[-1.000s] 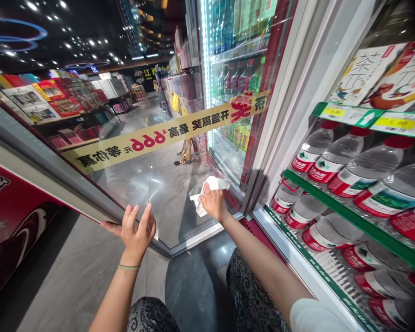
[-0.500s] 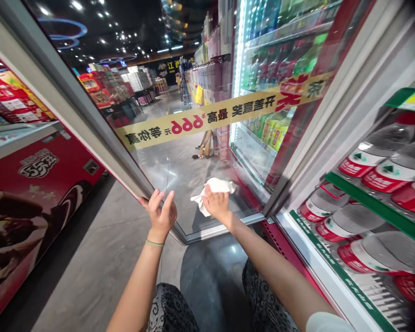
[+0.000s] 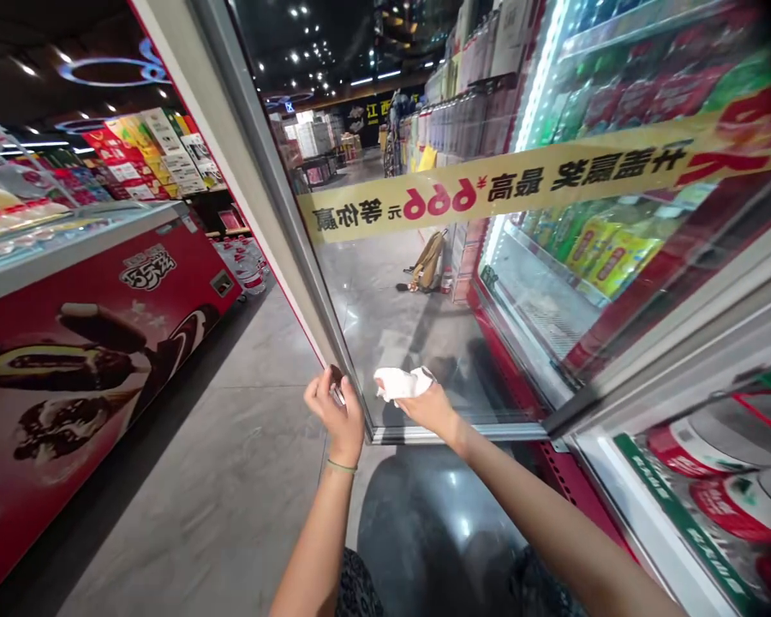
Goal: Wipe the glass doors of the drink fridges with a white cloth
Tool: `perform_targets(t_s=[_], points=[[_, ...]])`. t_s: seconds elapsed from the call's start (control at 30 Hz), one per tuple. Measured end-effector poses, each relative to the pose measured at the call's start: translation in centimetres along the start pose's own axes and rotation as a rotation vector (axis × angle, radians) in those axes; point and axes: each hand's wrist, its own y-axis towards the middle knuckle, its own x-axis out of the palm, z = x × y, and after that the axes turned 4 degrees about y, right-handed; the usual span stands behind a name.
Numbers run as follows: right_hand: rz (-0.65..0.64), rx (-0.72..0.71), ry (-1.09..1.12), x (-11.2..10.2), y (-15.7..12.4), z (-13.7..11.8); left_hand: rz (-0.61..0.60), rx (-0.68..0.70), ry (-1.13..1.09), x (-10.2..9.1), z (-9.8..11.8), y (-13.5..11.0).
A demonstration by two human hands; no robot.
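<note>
In front of me stands an open glass cooler door [image 3: 391, 317] with a pale metal frame and a yellow printed strip across it. My left hand [image 3: 339, 416] is at the lower part of the frame's free edge, its fingers and thumb closed around it. A small dark spot shows between those fingers; I cannot make out what it is. My right hand [image 3: 432, 408] holds a crumpled white cloth [image 3: 402, 382] against or very near the lower glass, just above the bottom rail. The cloth covers most of its fingers.
To the left stands a red ice cream freezer [image 3: 103, 343]. Large water bottles [image 3: 745, 506] with red labels fill the shelf at right. Through the glass appear a lit drinks cooler [image 3: 527, 283] and a brown bag [image 3: 427, 260] on the grey floor [image 3: 231, 480].
My view has turned left. My left hand has closed its spread fingers at the frame. My right hand has brought the cloth lower on the glass, nearer the left hand, and turned its wrist.
</note>
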Motion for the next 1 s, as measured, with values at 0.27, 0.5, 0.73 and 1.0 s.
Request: perform_targets(t_s=[0.27, 0.5, 0.73, 1.0], points=[[0.121, 0.102, -0.048, 2.3, 6.3, -2.0, -0.114, -0.466, -0.24, 1.3, -1.7, 0.3], [0.063, 0.04, 0.004, 10.4, -0.4, -2.5, -0.223, -0.575, -0.309, 2.7, -3.7, -1.0], [-0.014, 0.198, 0.078, 9.2, 2.5, -1.1, -0.258, -0.629, -0.352, 4.0, -4.8, -0.8], [-0.223, -0.107, 0.174, 14.4, -4.7, -0.8, -0.227, -0.678, -0.34, 4.6, -5.4, -2.0]])
